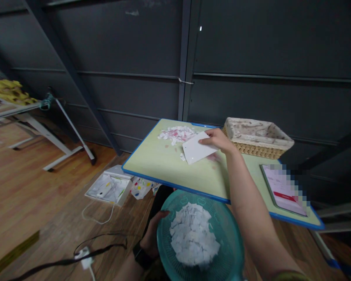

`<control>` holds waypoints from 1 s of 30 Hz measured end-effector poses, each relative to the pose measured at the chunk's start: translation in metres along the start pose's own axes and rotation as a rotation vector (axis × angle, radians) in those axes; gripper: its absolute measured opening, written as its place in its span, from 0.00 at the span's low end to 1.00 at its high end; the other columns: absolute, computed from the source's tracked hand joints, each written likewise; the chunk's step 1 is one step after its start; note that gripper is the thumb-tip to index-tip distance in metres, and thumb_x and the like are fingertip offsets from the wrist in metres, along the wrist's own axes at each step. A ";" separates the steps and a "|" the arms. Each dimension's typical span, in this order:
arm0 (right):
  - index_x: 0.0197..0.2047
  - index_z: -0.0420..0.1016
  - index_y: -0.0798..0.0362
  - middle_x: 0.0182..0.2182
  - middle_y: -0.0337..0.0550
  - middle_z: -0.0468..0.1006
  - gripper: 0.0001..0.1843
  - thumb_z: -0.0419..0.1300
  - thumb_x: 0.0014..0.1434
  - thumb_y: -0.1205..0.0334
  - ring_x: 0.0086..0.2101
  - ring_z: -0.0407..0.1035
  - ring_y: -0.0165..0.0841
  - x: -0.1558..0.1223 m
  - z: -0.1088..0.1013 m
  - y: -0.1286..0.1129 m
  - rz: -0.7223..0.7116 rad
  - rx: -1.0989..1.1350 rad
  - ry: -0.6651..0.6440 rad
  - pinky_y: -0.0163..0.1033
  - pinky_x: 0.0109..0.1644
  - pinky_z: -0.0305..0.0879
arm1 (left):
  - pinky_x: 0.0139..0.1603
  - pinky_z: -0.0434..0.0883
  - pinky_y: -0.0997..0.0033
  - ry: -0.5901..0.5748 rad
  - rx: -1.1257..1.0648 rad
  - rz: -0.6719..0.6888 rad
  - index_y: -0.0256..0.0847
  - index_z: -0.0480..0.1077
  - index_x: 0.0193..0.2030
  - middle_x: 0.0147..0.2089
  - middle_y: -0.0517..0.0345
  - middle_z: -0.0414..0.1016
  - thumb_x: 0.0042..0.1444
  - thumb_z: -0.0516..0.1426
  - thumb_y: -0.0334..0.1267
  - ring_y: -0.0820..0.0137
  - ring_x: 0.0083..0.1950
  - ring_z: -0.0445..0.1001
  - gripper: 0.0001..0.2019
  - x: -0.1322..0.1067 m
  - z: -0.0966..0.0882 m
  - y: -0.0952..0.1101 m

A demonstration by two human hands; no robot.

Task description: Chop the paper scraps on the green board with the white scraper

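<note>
My right hand (218, 139) grips a flat white card (198, 148) by its right edge, thumb on top, low over the pale green tabletop (152, 164). A heap of small white and pink paper scraps (175, 134) lies just behind and left of the card. Down at my lap, my left hand (152, 232) holds the rim of a teal plastic colander (231, 238), its thumb over the edge. Inside the colander rests a mound of torn white paper pieces (193, 234).
A cloth-lined wicker basket (259, 146) and a phone or tablet (283, 191) stand on the table's right side. On the floor at left are an open white box (108, 187) and a power strip (83, 256) with cables. A dark panelled wall (134, 47) rises behind the table.
</note>
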State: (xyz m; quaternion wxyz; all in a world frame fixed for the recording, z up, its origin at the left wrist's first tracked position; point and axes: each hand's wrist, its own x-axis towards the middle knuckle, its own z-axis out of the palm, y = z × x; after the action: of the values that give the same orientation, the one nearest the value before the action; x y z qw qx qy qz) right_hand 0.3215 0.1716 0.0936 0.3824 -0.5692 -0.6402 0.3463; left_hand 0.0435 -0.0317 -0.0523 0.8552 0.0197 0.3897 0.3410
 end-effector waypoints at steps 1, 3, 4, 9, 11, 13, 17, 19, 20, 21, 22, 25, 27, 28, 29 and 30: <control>0.29 0.77 0.59 0.23 0.43 0.75 0.17 0.65 0.37 0.56 0.24 0.65 0.33 0.000 0.000 0.000 0.005 0.034 0.001 0.36 0.26 0.55 | 0.41 0.72 0.61 0.016 0.011 0.016 0.33 0.78 0.36 0.28 0.50 0.83 0.54 0.60 0.38 0.58 0.33 0.81 0.10 -0.001 0.000 0.003; 0.31 0.77 0.59 0.25 0.44 0.76 0.18 0.65 0.38 0.56 0.25 0.66 0.33 0.001 0.002 0.001 -0.018 0.093 0.063 0.36 0.27 0.56 | 0.36 0.72 0.64 0.034 0.036 0.026 0.33 0.77 0.32 0.26 0.50 0.83 0.56 0.59 0.38 0.62 0.28 0.79 0.10 -0.003 -0.001 0.009; 0.31 0.78 0.60 0.26 0.45 0.77 0.18 0.65 0.38 0.56 0.26 0.66 0.33 0.002 0.003 0.002 -0.033 0.099 0.095 0.36 0.28 0.56 | 0.35 0.71 0.65 0.042 0.048 0.020 0.33 0.77 0.30 0.25 0.50 0.82 0.56 0.58 0.38 0.63 0.27 0.78 0.11 -0.004 -0.001 0.012; 0.29 0.77 0.60 0.24 0.43 0.75 0.17 0.66 0.38 0.56 0.24 0.64 0.31 0.003 0.003 0.005 -0.009 0.034 0.011 0.36 0.27 0.54 | 0.32 0.72 0.65 0.120 0.080 0.082 0.34 0.77 0.27 0.24 0.51 0.82 0.56 0.58 0.37 0.64 0.25 0.77 0.11 -0.011 0.001 0.024; 0.29 0.77 0.59 0.23 0.42 0.75 0.16 0.65 0.39 0.56 0.24 0.64 0.31 0.002 0.003 0.004 -0.015 0.048 -0.012 0.36 0.26 0.54 | 0.30 0.72 0.67 0.147 0.107 0.140 0.36 0.76 0.26 0.23 0.53 0.81 0.55 0.59 0.35 0.65 0.24 0.77 0.09 -0.013 0.001 0.028; 0.29 0.77 0.58 0.23 0.42 0.75 0.15 0.66 0.39 0.56 0.24 0.65 0.31 -0.001 0.004 0.002 -0.016 0.065 -0.012 0.36 0.26 0.55 | 0.28 0.72 0.68 0.161 0.129 0.174 0.36 0.76 0.26 0.22 0.53 0.81 0.55 0.59 0.33 0.66 0.23 0.76 0.09 -0.015 0.001 0.033; 0.29 0.77 0.58 0.22 0.42 0.75 0.16 0.66 0.37 0.57 0.24 0.66 0.32 -0.005 0.006 -0.004 0.038 0.094 -0.099 0.35 0.25 0.55 | 0.25 0.71 0.69 0.163 0.128 0.201 0.37 0.76 0.25 0.21 0.54 0.80 0.56 0.58 0.33 0.67 0.21 0.75 0.10 -0.020 0.001 0.041; 0.30 0.77 0.58 0.23 0.42 0.75 0.16 0.67 0.37 0.57 0.24 0.66 0.32 -0.005 0.007 -0.004 0.041 0.114 -0.114 0.35 0.25 0.55 | 0.25 0.72 0.68 0.174 0.127 0.219 0.37 0.76 0.26 0.21 0.55 0.80 0.56 0.59 0.33 0.66 0.21 0.75 0.09 -0.021 0.001 0.045; 0.30 0.77 0.58 0.24 0.43 0.75 0.16 0.67 0.37 0.57 0.24 0.66 0.32 -0.005 0.007 -0.004 0.034 0.123 -0.100 0.35 0.26 0.55 | 0.26 0.73 0.68 0.183 0.123 0.231 0.38 0.76 0.27 0.21 0.56 0.80 0.55 0.59 0.32 0.65 0.21 0.76 0.07 -0.022 0.001 0.046; 0.30 0.77 0.58 0.24 0.43 0.76 0.16 0.67 0.38 0.57 0.24 0.66 0.32 -0.004 0.007 -0.004 0.022 0.129 -0.076 0.36 0.26 0.56 | 0.27 0.73 0.67 0.192 0.118 0.239 0.38 0.76 0.28 0.21 0.57 0.80 0.54 0.59 0.32 0.64 0.23 0.77 0.06 -0.023 0.000 0.048; 0.30 0.77 0.58 0.25 0.44 0.76 0.16 0.67 0.38 0.56 0.25 0.66 0.32 -0.003 0.008 -0.003 0.007 0.133 -0.046 0.36 0.27 0.56 | 0.28 0.74 0.66 0.198 0.110 0.248 0.39 0.76 0.28 0.21 0.57 0.80 0.54 0.60 0.32 0.63 0.24 0.78 0.05 -0.023 0.000 0.049; 0.31 0.77 0.59 0.26 0.44 0.76 0.17 0.66 0.38 0.56 0.26 0.66 0.31 -0.002 0.010 -0.003 -0.027 0.121 0.020 0.36 0.28 0.56 | 0.32 0.75 0.63 0.199 0.087 0.267 0.39 0.75 0.29 0.22 0.57 0.81 0.51 0.62 0.31 0.59 0.29 0.81 0.01 -0.024 0.000 0.052; 0.31 0.77 0.59 0.26 0.43 0.76 0.17 0.67 0.38 0.56 0.25 0.65 0.31 -0.003 0.012 -0.004 -0.016 0.113 -0.008 0.36 0.28 0.56 | 0.36 0.76 0.61 0.205 0.086 0.284 0.38 0.75 0.31 0.24 0.55 0.82 0.50 0.62 0.32 0.58 0.31 0.81 0.01 -0.025 0.001 0.053; 0.31 0.77 0.59 0.25 0.43 0.76 0.18 0.67 0.38 0.56 0.25 0.66 0.31 -0.004 0.013 -0.005 -0.001 0.117 -0.043 0.36 0.27 0.56 | 0.38 0.76 0.60 0.210 0.089 0.291 0.37 0.75 0.32 0.24 0.54 0.82 0.51 0.62 0.32 0.58 0.32 0.82 0.01 -0.025 0.002 0.053; 0.32 0.77 0.59 0.25 0.43 0.76 0.18 0.67 0.38 0.56 0.24 0.66 0.31 -0.005 0.014 -0.006 0.015 0.131 -0.082 0.36 0.27 0.56 | 0.38 0.76 0.60 0.215 0.092 0.295 0.37 0.75 0.32 0.25 0.54 0.82 0.51 0.62 0.32 0.58 0.32 0.82 0.02 -0.026 0.003 0.054; 0.33 0.78 0.59 0.25 0.43 0.76 0.18 0.68 0.38 0.56 0.24 0.66 0.31 -0.006 0.014 -0.006 0.027 0.156 -0.115 0.35 0.26 0.56 | 0.39 0.76 0.60 0.217 0.091 0.297 0.36 0.75 0.33 0.26 0.53 0.82 0.52 0.61 0.31 0.58 0.33 0.82 0.02 -0.026 0.004 0.054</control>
State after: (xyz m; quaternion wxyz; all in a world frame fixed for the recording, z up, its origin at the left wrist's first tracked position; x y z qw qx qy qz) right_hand 0.3068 0.1652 0.0920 0.3835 -0.5254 -0.6244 0.4325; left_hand 0.0033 -0.0052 -0.0161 0.7467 0.0786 0.4873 0.4458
